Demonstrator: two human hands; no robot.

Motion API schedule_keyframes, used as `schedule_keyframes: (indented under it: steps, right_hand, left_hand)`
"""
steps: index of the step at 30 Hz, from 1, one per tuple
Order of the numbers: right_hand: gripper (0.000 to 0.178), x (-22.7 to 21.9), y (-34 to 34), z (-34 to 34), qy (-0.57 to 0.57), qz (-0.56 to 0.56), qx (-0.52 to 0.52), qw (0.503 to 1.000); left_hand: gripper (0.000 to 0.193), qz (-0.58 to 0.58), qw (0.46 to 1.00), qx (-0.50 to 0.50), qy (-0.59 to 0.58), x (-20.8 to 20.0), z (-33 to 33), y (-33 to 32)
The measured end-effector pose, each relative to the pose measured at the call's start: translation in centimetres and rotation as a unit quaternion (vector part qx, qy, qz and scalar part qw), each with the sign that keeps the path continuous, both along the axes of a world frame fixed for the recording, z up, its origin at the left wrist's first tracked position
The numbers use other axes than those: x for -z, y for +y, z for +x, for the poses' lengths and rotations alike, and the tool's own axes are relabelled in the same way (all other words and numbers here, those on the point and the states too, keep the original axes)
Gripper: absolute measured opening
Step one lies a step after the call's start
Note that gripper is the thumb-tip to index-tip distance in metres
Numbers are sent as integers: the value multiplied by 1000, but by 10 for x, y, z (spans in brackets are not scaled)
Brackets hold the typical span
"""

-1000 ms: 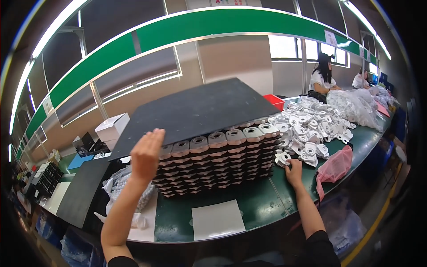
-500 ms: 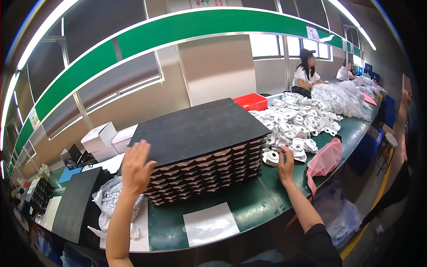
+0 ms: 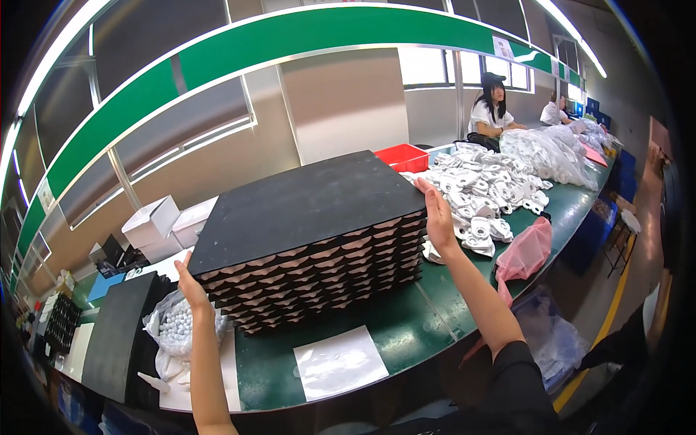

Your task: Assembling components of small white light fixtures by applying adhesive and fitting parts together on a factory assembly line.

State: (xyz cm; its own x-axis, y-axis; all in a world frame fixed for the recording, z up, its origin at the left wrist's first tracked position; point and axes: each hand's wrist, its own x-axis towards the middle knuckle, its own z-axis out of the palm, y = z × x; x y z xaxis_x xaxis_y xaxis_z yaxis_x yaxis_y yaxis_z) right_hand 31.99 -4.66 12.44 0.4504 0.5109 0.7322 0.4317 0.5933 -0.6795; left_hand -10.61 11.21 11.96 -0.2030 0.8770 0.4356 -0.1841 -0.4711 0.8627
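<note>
In front of me stands a tall stack of black trays (image 3: 319, 280) with scalloped edges and pale pink bands between the layers. A flat black board (image 3: 304, 206) lies on top. My left hand (image 3: 192, 284) is at the stack's left side, thumb up by the board's front left corner, fingers partly hidden. My right hand (image 3: 438, 216) lies along the right end, its fingers stretched out against the board's edge. Both palms face inward, one at each end. White plastic parts (image 3: 482, 185) are heaped just beyond my right hand.
A red bin (image 3: 403, 158) stands behind the stack. Left are white boxes (image 3: 151, 221), a bag of white balls (image 3: 176, 320) and a dark board pile (image 3: 119, 341). A white sheet (image 3: 341, 362) lies in front; pink mesh (image 3: 523, 254) hangs at right. A co-worker (image 3: 491, 112) sits at the far side.
My left hand has dropped from above the board's front left corner to the stack's left side. My right hand has moved up and left from beside the white parts to the board's right end.
</note>
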Motion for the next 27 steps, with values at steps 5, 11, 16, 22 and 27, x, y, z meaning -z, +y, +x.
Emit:
schedule_keyframes:
  steps: [5, 11, 16, 22, 27]
  right_hand:
    - [50, -2, 1, 0, 21, -39, 12, 999]
    - [56, -7, -5, 6, 61, -50, -26, 997]
    - [42, 29, -20, 72, 23, -45, 154, 987]
    - [80, 93, -32, 180, -78, -475, 500, 720]
    - [91, 135, -60, 277, 10, -603, 356, 714]
  left_hand:
    - [52, 4, 1000, -14, -15, -2, 9, -8]
    - [46, 74, 989, -127, -4, 9, -9, 2]
    - [37, 304, 945, -85, 88, -18, 32, -114]
    - [23, 309, 633, 705, 84, -72, 96, -234]
    - [23, 337, 615, 711, 53, -56, 133, -244]
